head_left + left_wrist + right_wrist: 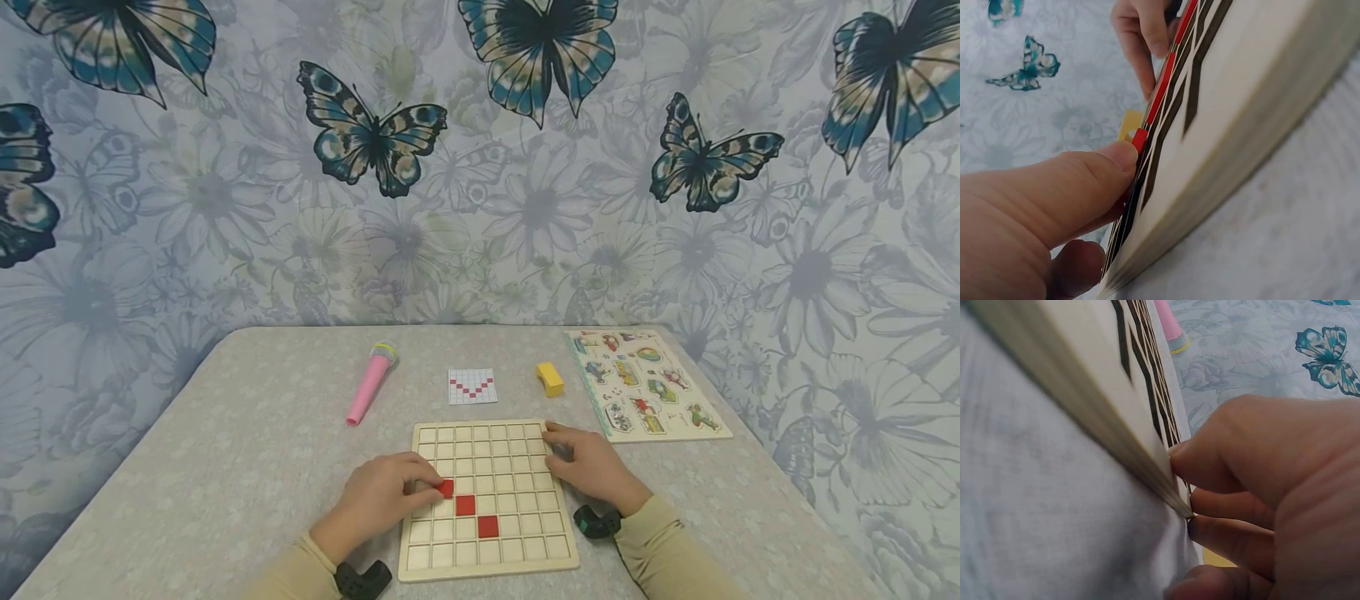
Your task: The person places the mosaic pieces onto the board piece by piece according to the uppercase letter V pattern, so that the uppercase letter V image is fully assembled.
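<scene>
A square wooden grid board lies on the table before me. My left hand reaches over its left side and pinches a small red tile between thumb and fingers, at a cell of the grid. Two more red tiles, one upper and one lower, sit in cells that step diagonally down to the right. My right hand holds the board's right edge near the far corner. In the right wrist view its thumb lies on the rim, with fingers at the side.
Behind the board lies a small card with a red V pattern on a grid. A pink toy microphone is left of it, a yellow block right. A picture puzzle board lies at the far right, near the patterned wall.
</scene>
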`<state>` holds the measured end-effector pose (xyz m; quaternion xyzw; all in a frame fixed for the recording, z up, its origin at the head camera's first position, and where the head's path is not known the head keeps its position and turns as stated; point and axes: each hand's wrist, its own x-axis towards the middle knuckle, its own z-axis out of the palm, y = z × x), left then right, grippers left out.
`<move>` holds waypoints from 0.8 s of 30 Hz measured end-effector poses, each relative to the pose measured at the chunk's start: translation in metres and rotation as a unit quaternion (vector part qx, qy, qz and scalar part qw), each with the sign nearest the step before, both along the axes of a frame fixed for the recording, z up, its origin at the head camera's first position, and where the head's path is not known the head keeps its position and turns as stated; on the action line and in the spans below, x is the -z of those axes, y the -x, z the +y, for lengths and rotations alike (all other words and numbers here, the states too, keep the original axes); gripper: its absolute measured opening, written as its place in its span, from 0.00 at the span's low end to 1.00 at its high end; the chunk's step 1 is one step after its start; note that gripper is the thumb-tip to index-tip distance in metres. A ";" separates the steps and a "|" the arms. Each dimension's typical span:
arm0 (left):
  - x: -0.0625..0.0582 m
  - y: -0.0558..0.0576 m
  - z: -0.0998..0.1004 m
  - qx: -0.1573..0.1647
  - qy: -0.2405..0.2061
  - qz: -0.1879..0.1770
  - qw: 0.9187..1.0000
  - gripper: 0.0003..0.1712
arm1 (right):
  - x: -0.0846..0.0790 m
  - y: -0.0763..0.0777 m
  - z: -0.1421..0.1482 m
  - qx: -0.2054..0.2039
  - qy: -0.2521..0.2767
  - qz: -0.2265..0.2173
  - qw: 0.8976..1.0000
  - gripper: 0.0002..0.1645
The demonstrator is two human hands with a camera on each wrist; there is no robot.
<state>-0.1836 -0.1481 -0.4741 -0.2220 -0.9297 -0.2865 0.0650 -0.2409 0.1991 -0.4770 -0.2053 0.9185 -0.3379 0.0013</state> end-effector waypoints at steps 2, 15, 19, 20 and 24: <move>0.000 0.000 0.001 -0.001 0.003 0.001 1.000 0.08 | 0.000 0.000 0.000 0.000 0.000 0.001 1.000 0.25; -0.003 -0.001 0.008 -0.038 0.004 -0.007 0.999 0.04 | 0.001 0.001 0.001 0.006 -0.004 0.003 1.000 0.25; -0.002 -0.002 0.008 -0.049 -0.008 -0.016 0.999 0.03 | 0.001 0.001 0.001 0.004 -0.006 0.002 1.000 0.25; -0.002 -0.002 0.008 -0.051 -0.010 -0.017 0.999 0.03 | 0.001 0.001 0.001 0.004 -0.006 0.002 1.000 0.25; -0.001 -0.002 0.007 -0.058 -0.018 -0.022 0.998 0.04 | 0.002 0.001 0.000 0.006 -0.005 0.001 1.000 0.25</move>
